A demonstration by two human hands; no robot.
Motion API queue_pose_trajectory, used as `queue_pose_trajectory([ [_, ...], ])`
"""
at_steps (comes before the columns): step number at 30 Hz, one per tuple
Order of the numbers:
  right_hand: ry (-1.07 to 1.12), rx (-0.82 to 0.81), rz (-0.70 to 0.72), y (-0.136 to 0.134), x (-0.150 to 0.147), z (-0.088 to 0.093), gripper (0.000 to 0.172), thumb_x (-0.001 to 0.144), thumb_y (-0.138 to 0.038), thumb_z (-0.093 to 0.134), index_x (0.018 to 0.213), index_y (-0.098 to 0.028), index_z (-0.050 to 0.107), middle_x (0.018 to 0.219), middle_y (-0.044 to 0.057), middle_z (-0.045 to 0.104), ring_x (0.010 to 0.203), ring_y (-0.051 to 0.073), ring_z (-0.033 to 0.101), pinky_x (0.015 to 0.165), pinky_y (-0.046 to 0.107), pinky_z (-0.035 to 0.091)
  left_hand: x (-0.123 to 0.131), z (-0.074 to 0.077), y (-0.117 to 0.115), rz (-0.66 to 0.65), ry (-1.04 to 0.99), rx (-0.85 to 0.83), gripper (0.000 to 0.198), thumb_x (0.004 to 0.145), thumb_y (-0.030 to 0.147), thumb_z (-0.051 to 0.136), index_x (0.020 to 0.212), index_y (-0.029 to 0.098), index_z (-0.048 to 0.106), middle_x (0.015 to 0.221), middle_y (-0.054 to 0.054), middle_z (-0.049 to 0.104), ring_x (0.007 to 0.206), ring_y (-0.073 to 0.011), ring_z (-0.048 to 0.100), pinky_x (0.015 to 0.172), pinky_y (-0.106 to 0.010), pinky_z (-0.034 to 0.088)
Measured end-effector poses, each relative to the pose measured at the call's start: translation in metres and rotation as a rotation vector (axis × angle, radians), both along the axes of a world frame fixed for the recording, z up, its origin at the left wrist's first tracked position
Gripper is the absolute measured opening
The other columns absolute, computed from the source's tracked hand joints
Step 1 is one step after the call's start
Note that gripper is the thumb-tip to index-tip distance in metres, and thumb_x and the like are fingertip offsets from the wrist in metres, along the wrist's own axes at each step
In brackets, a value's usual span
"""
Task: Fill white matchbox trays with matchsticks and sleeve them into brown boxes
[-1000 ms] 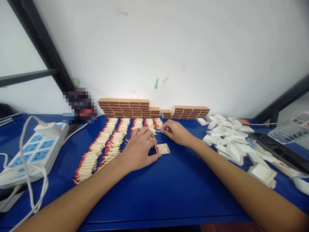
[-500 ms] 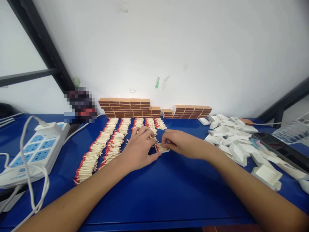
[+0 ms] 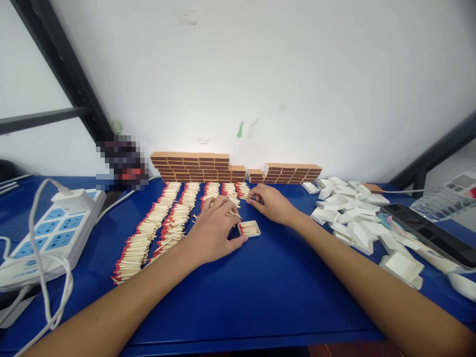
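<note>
A small white matchbox tray [image 3: 249, 234] lies on the blue table, partly filled with red-headed matchsticks [image 3: 250, 228]. My left hand [image 3: 213, 230] rests left of it, fingers spread and bent over loose matches, its thumb tip at the tray's lower left corner. A few matchsticks poke out by its index finger; what lies beneath the palm is hidden. Behind the tray, my right hand [image 3: 269, 202] has thumb and index finger pinched at the ends of matchsticks in the short rightmost row [image 3: 243, 190]. How many it grips cannot be made out.
Long rows of matchsticks [image 3: 136, 255] run down the left. Brown matchboxes [image 3: 193, 168] are stacked along the wall. White empty trays [image 3: 353, 210] lie heaped at right beside a phone [image 3: 433, 233]. A power strip [image 3: 59, 233] with white cables stands at far left.
My right hand has moved from the tray back to the rightmost matchstick row, leaving the tray with its matches uncovered. My left hand has stayed nearly in place.
</note>
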State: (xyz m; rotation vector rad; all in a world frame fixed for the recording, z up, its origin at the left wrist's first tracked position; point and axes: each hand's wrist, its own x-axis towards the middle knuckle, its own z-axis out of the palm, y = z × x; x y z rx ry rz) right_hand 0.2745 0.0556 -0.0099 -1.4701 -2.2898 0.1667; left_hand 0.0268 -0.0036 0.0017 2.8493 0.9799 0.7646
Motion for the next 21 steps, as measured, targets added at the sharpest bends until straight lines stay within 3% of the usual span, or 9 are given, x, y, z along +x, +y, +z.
queue_pose_trajectory([
  [13,-0.011,0.045,0.023,0.0044,0.0028,-0.006,0.005,0.101,-0.022,0.064,0.098,-0.019,0.067,0.094,0.005,0.061,0.079,0.019,0.056,0.073,0.029,0.04,0.0001,0.0012,-0.0001,0.006,0.003,-0.002,0.022,0.089,0.042,0.079,0.093,0.02,0.076,0.116,-0.009,0.069,0.122,-0.0306,0.056,0.109,-0.055,0.041],
  [21,0.001,-0.04,0.016,0.0014,0.0056,0.0002,0.009,0.099,-0.021,0.063,0.094,-0.018,0.07,0.09,0.005,0.062,0.075,0.017,0.056,0.07,0.029,0.04,-0.0005,0.0008,0.0005,0.001,0.004,0.002,0.023,0.089,0.042,0.08,0.093,0.02,0.077,0.115,-0.008,0.069,0.12,-0.03,0.056,0.108,-0.054,0.04],
])
